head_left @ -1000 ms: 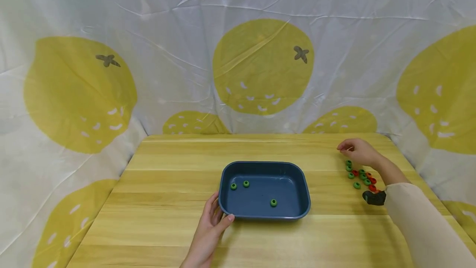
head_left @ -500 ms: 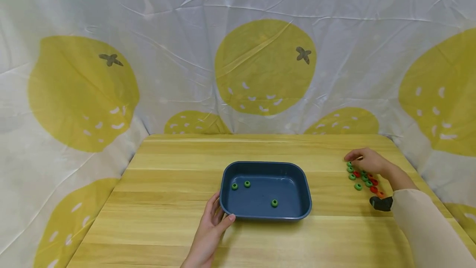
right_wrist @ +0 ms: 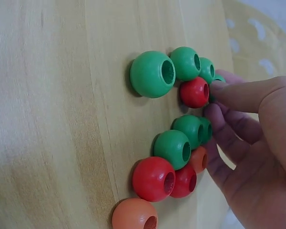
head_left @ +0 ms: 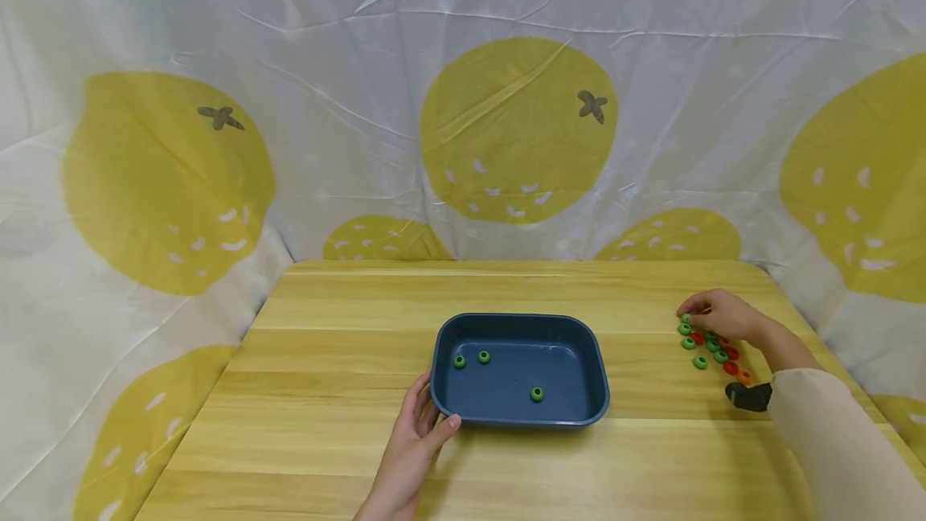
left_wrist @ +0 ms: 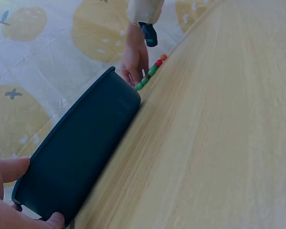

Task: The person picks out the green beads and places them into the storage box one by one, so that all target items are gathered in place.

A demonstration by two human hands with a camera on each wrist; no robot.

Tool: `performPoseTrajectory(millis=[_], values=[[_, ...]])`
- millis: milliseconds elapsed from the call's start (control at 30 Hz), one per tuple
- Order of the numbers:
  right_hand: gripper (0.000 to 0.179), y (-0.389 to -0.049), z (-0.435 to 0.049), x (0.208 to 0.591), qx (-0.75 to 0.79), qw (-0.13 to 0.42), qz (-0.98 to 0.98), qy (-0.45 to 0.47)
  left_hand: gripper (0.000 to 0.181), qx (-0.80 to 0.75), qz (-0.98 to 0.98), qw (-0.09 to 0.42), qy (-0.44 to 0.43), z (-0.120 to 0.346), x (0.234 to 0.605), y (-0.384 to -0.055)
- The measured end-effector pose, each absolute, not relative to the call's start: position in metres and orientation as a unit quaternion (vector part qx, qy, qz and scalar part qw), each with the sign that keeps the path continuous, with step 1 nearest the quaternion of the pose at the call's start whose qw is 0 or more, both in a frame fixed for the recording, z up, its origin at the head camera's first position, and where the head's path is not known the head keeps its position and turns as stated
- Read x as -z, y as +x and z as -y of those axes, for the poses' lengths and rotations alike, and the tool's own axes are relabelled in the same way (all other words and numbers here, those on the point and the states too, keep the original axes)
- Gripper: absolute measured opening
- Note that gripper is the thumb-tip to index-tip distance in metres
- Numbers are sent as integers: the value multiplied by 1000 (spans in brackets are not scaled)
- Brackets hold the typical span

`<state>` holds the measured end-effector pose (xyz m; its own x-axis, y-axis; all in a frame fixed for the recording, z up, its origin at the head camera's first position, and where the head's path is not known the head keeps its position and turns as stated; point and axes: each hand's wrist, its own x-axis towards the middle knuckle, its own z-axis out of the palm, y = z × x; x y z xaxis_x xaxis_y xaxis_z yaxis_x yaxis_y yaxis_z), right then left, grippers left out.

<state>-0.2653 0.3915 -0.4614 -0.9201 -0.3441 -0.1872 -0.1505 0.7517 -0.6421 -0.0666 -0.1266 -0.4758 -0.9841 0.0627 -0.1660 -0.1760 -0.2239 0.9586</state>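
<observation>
My left hand (head_left: 410,450) grips the left end of a dark blue rectangular bin (head_left: 499,407), thumb on the rim and fingers against the side. Three green beads, one of them a bead (head_left: 537,394) toward the front, lie inside it. My right hand (head_left: 729,317) is at the far side of a bead cluster on the right of the table. In the right wrist view, its thumb and fingers pinch the farthest green bead (right_wrist: 219,78), mostly hidden by the thumb. Close to it are a red bead (right_wrist: 194,92) and a larger-looking green bead (right_wrist: 152,74).
More green, red and orange beads, including an orange bead (right_wrist: 135,214), lie loose below the right wrist. A black wrist strap (head_left: 749,397) hangs close over them. The wooden table (head_left: 325,392) meets a lemon-print cloth (head_left: 347,143) behind and at both sides.
My right hand has come down and slightly right onto the far green bead, its thumb and fingers now around it. The left hand and bin keep their place.
</observation>
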Motion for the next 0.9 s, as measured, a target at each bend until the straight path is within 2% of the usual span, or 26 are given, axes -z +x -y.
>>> performPoseTrajectory(millis=[367,700,900], values=[[26,-271,-382,455,343,148,-917,-141,84,-786,-613,72,-42,126,476,-67],[31,-276,-357,442,358,151,-903,-186,84,-787,-611,72,-42,128,478,-66],[28,-278,-343,435,351,151,-902,-203,84,-788,-610,71,-37,127,479,-67]])
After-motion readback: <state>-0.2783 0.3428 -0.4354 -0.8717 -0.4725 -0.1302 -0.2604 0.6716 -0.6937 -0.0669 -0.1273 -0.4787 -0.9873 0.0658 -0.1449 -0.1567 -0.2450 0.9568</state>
